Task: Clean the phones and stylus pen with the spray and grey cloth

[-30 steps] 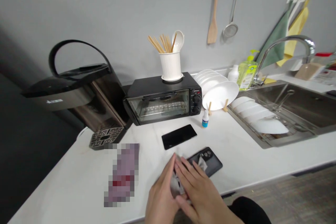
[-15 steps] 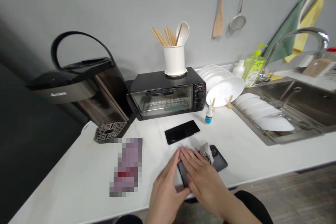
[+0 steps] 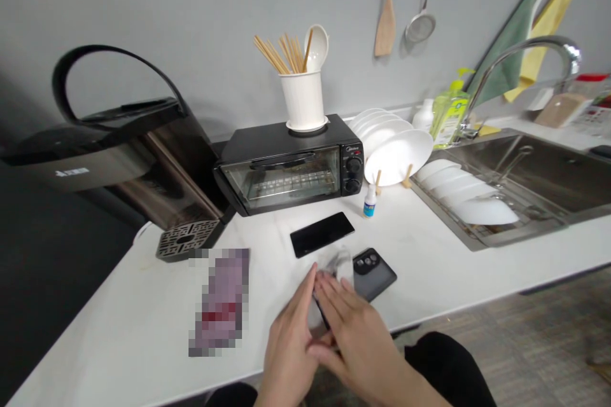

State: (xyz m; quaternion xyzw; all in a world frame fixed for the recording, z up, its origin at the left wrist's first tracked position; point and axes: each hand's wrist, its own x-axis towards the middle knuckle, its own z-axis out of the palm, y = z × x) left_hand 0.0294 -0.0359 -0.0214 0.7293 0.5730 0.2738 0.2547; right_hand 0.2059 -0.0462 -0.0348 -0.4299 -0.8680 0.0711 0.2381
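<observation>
A dark grey phone [image 3: 377, 276] lies camera side up near the counter's front edge. My left hand [image 3: 291, 334] grips its left end, fingers extended along the edge and thumb toward the near side. Across the phone lies my right hand [image 3: 351, 324], its fingers held together and pressing on a crumpled, greyish, thin cloth or sheet [image 3: 342, 262] that sticks out beyond them. My hands hide the phone's left part and most of the sheet. Behind it, a second phone [image 3: 322, 234] rests with its black screen up. A small white bottle [image 3: 369, 202] with a blue label stands nearby.
At the back is a toaster oven [image 3: 291, 172] bearing a white utensil holder [image 3: 304, 102]. Left stands a black water dispenser [image 3: 143, 146], with a pixelated purple item [image 3: 224, 292] before it. Plates [image 3: 398, 156] and a sink [image 3: 548, 172] are on the right.
The crumpled sheet has shifted left across the phone with my right hand, uncovering the camera block. My left hand stays at the phone's left end. The whole view has shifted slightly.
</observation>
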